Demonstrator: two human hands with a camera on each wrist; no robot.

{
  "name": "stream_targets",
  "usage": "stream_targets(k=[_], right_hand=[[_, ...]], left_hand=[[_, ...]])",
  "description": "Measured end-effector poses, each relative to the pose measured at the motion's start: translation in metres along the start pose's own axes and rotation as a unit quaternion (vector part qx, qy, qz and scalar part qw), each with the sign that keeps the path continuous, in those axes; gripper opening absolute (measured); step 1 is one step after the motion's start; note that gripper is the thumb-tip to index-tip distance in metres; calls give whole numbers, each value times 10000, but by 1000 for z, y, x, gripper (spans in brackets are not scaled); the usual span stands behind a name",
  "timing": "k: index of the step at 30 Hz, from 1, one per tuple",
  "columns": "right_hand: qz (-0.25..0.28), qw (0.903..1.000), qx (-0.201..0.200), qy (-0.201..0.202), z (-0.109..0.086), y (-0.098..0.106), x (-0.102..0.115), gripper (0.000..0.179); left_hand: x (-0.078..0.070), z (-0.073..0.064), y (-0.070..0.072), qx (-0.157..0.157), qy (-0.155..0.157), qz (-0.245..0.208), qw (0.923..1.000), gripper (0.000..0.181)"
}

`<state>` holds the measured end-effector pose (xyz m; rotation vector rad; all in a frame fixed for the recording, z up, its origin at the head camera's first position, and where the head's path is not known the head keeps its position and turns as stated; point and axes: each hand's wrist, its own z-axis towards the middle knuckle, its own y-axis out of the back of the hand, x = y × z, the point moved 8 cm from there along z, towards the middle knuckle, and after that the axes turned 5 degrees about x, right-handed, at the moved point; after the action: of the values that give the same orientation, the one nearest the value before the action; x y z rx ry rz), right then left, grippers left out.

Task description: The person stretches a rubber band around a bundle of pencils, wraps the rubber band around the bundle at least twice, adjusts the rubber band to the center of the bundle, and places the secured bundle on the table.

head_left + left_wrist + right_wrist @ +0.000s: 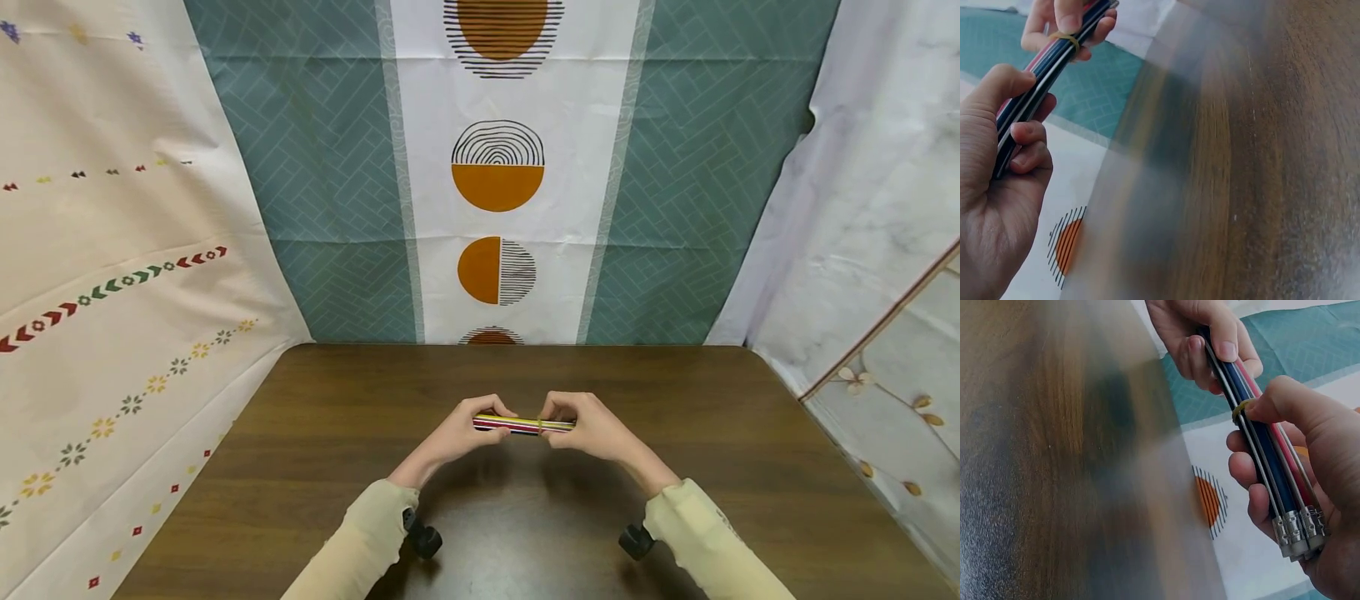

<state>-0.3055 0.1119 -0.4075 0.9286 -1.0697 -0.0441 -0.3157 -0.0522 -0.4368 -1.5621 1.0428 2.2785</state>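
Observation:
A bundle of pencils (523, 426) in several colours is held level above the table between both hands. My left hand (477, 427) grips one end of it, thumb on the near side. On the other end, the fingers and thumb of my right hand (583, 427) curl round the pencils. A yellowish rubber band (1242, 411) circles the bundle, with the right thumb pressed at it. Metal ferrules and pale erasers (1300, 534) show at the right-hand end in the right wrist view. The left-hand tips are hidden in the left palm.
The brown wooden table (360, 392) spreads beneath both hands. A patterned cloth (498, 250) hangs behind its far edge, with other cloths at the left (127, 333) and right (847, 275). Dark wrist cameras (426, 542) sit below the sleeves.

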Motion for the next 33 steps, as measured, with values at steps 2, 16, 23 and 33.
stream_targets(k=[2, 16, 23, 33], right_hand=[[94, 9999, 45, 30, 1, 0, -1, 16], [726, 9952, -47, -659, -8, 36, -45, 29], [1046, 9914, -389, -687, -12, 45, -56, 31], [1235, 9883, -708, -552, -11, 47, -65, 34]], left_hand=[[1, 0, 1, -14, -24, -13, 10000, 12], [17, 9, 25, -103, 355, -393, 9985, 23], [22, 7, 41, -173, 348, -557, 9977, 24], [32, 6, 55, -498, 445, -256, 9974, 25]])
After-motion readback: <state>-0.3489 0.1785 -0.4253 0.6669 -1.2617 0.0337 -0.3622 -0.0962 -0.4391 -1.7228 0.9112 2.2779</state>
